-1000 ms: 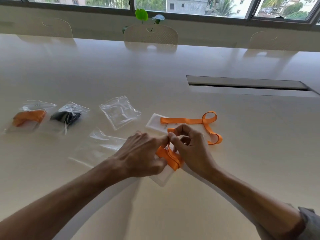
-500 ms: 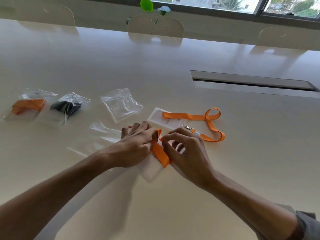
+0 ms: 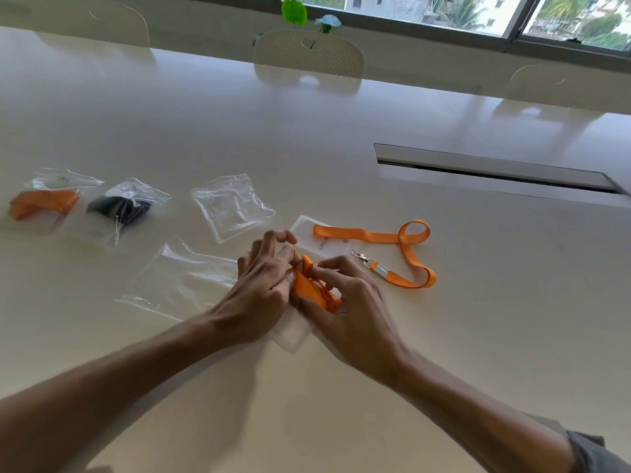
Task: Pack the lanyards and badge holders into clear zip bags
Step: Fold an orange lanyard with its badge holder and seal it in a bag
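My left hand point(image 3: 264, 285) and my right hand point(image 3: 355, 308) both pinch a folded orange lanyard point(image 3: 312, 288) over a clear badge holder point(image 3: 293, 337) on the table. Just beyond my hands lies a second badge holder point(image 3: 309, 233), with a loose orange lanyard point(image 3: 403, 247) stretched across it and its metal clip point(image 3: 362, 258) lying free. An empty zip bag point(image 3: 181, 278) lies flat left of my left hand. Another empty zip bag point(image 3: 232, 206) lies farther back.
Two filled zip bags lie at the far left, one with an orange lanyard point(image 3: 44, 203), one with a black lanyard point(image 3: 119, 206). A cable slot point(image 3: 495, 169) is set into the white table point(image 3: 478, 302) at right. Chairs point(image 3: 309, 54) stand along the far edge.
My hands have kept folding the orange lanyard into a tighter bundle on the badge holder. The left hand's fingers have lifted and spread. The camera tilted slightly.
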A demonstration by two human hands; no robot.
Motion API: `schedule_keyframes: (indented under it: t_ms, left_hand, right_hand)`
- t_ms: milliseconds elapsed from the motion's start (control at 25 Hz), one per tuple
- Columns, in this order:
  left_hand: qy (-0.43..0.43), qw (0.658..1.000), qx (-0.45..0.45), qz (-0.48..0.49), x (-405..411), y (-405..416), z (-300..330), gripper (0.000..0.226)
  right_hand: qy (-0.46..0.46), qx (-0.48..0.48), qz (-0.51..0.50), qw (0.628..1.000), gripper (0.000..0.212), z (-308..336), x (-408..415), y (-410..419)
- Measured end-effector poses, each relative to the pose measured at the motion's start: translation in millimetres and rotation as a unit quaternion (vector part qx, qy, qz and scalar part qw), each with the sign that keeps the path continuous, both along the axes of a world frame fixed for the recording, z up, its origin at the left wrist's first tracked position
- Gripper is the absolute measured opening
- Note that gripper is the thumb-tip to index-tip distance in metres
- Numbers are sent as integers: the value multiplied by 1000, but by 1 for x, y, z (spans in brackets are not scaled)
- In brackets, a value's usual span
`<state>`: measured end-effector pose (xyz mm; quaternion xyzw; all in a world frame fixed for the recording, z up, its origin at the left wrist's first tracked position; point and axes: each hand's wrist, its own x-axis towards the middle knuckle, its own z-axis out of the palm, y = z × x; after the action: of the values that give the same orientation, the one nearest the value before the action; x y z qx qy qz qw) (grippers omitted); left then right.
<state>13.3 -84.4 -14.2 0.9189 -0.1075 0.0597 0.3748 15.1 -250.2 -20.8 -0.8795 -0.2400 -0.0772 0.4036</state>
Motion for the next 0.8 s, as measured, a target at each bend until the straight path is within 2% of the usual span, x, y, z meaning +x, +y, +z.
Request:
schedule_keyframes:
  t_ms: [160, 280, 480, 600, 720, 800]
  left_hand:
    - [-34, 999, 9, 10, -3, -3, -3, 12]
    - [-68, 997, 25, 6, -7, -3, -5, 14]
    - [-116, 992, 50, 3, -10, -2, -2, 14]
    - [-150, 986, 67, -20, -9, -2, -1, 18]
    - [-126, 991, 50, 12, -9, 0, 4, 14]
    - [-144, 986, 74, 26, -10, 5, 10, 29]
  right_hand:
    - [29, 29, 3, 999, 21, 2, 4, 1]
    - [97, 79, 27, 992, 17, 4, 3, -1]
    - [136, 41, 117, 983, 18, 11, 3, -3]
    - [121, 19, 145, 982, 14, 6, 3, 0]
    - [101, 50, 129, 985, 12, -3, 2, 0]
    - [96, 91, 97, 986, 10, -6, 6, 0]
